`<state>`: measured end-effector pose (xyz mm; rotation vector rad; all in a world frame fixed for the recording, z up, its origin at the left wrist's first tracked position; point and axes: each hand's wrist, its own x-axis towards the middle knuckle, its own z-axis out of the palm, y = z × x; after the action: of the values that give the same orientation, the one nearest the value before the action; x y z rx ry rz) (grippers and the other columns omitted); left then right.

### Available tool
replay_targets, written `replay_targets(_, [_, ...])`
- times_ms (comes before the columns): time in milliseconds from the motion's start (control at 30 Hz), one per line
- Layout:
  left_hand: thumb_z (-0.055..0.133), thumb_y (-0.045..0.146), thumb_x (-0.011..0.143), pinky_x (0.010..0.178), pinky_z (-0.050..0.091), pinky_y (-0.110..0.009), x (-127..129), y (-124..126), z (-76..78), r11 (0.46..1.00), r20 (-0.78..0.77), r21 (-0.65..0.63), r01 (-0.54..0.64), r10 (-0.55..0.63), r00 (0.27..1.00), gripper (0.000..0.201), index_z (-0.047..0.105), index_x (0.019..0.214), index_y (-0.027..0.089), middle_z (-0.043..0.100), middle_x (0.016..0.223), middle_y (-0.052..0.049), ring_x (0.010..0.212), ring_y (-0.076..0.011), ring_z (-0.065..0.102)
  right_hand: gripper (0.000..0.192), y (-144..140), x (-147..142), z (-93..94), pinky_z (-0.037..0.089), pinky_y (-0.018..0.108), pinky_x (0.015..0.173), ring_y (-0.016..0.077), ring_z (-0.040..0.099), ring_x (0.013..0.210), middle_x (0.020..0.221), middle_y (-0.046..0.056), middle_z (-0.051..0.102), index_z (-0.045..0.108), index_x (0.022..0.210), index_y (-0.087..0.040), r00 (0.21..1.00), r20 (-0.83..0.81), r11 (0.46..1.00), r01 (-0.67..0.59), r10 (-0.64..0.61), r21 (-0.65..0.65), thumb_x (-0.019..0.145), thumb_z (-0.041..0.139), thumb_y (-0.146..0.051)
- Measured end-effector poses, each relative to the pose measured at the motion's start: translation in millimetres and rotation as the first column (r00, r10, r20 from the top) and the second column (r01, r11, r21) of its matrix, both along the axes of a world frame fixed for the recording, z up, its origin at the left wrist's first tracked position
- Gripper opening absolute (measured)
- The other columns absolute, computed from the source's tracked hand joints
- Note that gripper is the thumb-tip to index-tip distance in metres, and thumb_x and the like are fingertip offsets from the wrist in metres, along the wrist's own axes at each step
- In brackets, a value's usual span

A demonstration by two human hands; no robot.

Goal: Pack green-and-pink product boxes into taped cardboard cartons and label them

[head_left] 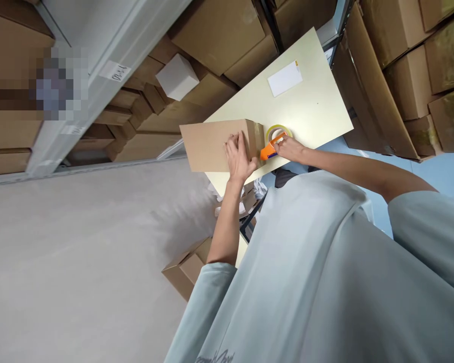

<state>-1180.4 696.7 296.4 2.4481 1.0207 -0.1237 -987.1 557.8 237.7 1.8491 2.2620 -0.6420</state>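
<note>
A closed cardboard box lies on the pale table, partly over its left end. My left hand rests on the box's top near its right edge, fingers stretched out and holding nothing. In my right hand is an orange tape dispenser with a yellowish roll of tape on it. The dispenser's front end is close to the box's right side, where a strip of tape shows. Whether the dispenser touches the box, I cannot tell.
A white sheet lies farther along the table. Shelves behind hold several cardboard boxes and a white box. More cartons are stacked at the right. An open carton and crumpled paper sit below the table's near edge.
</note>
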Motion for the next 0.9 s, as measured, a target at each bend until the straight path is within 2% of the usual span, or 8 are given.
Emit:
replay_targets(100, [0.066, 0.044, 0.105, 0.144, 0.013, -0.066, 28.8, -0.9, -9.9, 0.990, 0.034, 0.053, -0.127, 0.126, 0.991, 0.080, 0.043, 0.176, 0.013, 0.046, 0.176, -0.028, 0.175, -0.0446, 0.029, 0.049, 2.6, -8.9, -0.9, 0.044, 0.056, 0.110, 0.0360, 0.080, 0.106, 0.111, 0.026, 0.082, 0.063, 0.141, 0.008, 1.000, 0.015, 0.999, 0.001, -0.002, 0.040, 0.103, 0.034, 0.003])
replay_targets(200, [0.052, 0.040, 0.115, 0.146, 0.008, -0.063, 49.2, -3.2, -20.6, 0.975, 0.087, 0.067, -0.212, 0.206, 0.975, 0.067, 0.042, 0.176, 0.016, 0.038, 0.184, -0.022, 0.179, -0.0366, 0.020, 0.048, 3.1, -5.1, -6.6, 0.047, 0.055, 0.113, 0.0340, 0.081, 0.106, 0.112, 0.025, 0.083, 0.065, 0.139, 0.005, 0.999, -0.008, 0.999, 0.033, -0.033, 0.041, 0.104, 0.032, 0.001])
replay_targets(333, [0.043, 0.031, 0.118, 0.146, -0.002, -0.063, 52.7, -6.8, -24.9, 0.981, 0.061, 0.076, -0.181, 0.177, 0.982, 0.064, 0.036, 0.179, 0.015, 0.026, 0.192, -0.013, 0.182, -0.0306, 0.004, 0.049, -8.4, 17.9, -18.8, 0.049, 0.056, 0.114, 0.0320, 0.081, 0.106, 0.113, 0.022, 0.085, 0.066, 0.140, 0.000, 0.996, -0.073, 0.998, 0.051, -0.048, 0.033, 0.105, 0.031, -0.002])
replay_targets(467, [0.042, 0.034, 0.119, 0.146, 0.000, -0.065, 53.0, -8.4, -22.3, 0.978, 0.055, 0.041, -0.206, 0.203, 0.978, 0.064, 0.035, 0.181, 0.018, 0.029, 0.192, -0.009, 0.182, -0.0282, 0.001, 0.051, -21.8, 55.7, -32.3, 0.051, 0.055, 0.113, 0.0304, 0.080, 0.108, 0.111, 0.018, 0.085, 0.064, 0.145, -0.004, 0.985, -0.151, 0.994, 0.093, -0.084, 0.054, 0.106, 0.032, -0.005])
replay_targets(600, [0.045, 0.024, 0.118, 0.147, -0.003, -0.062, 55.9, -10.5, -17.4, 0.978, 0.035, 0.047, -0.204, 0.202, 0.979, 0.064, 0.035, 0.180, 0.016, 0.026, 0.192, -0.007, 0.182, -0.0282, 0.001, 0.050, -18.7, 81.2, -33.9, 0.049, 0.050, 0.114, 0.0301, 0.081, 0.111, 0.110, 0.021, 0.084, 0.066, 0.138, 0.001, 0.992, -0.023, 0.992, 0.122, -0.121, 0.041, 0.109, 0.026, -0.006])
replay_targets(667, [0.045, 0.019, 0.117, 0.147, -0.004, -0.062, 56.1, -11.9, -14.6, 0.980, 0.018, 0.062, -0.188, 0.187, 0.982, 0.065, 0.032, 0.181, 0.012, 0.023, 0.193, -0.008, 0.182, -0.0294, 0.001, 0.049, -13.6, 77.9, -27.3, 0.046, 0.048, 0.115, 0.0303, 0.081, 0.113, 0.111, 0.024, 0.083, 0.065, 0.138, 0.006, 0.989, 0.026, 0.990, 0.144, -0.144, -0.009, 0.109, 0.026, -0.006])
replay_targets(767, [0.042, 0.018, 0.118, 0.146, -0.005, -0.064, 55.7, -13.7, -11.3, 0.983, 0.034, 0.051, -0.178, 0.176, 0.984, 0.064, 0.029, 0.181, 0.009, 0.021, 0.193, -0.010, 0.182, -0.0286, -0.001, 0.046, -7.2, 55.3, -10.8, 0.046, 0.051, 0.117, 0.0347, 0.080, 0.116, 0.117, 0.027, 0.083, 0.062, 0.144, 0.007, 0.963, -0.016, 0.959, 0.266, -0.269, -0.102, 0.104, 0.042, -0.006])
replay_targets(900, [0.039, 0.019, 0.116, 0.147, -0.005, -0.060, 57.0, -14.9, -8.3, 0.980, 0.009, 0.037, -0.196, 0.196, 0.981, 0.067, 0.030, 0.182, 0.015, 0.020, 0.194, -0.007, 0.182, -0.0244, -0.004, 0.049, -1.0, 18.0, 14.6, 0.050, 0.052, 0.113, 0.0400, 0.076, 0.122, 0.129, 0.029, 0.081, 0.065, 0.147, 0.002, 0.902, -0.054, 0.885, 0.406, -0.427, -0.227, 0.101, 0.054, -0.012])
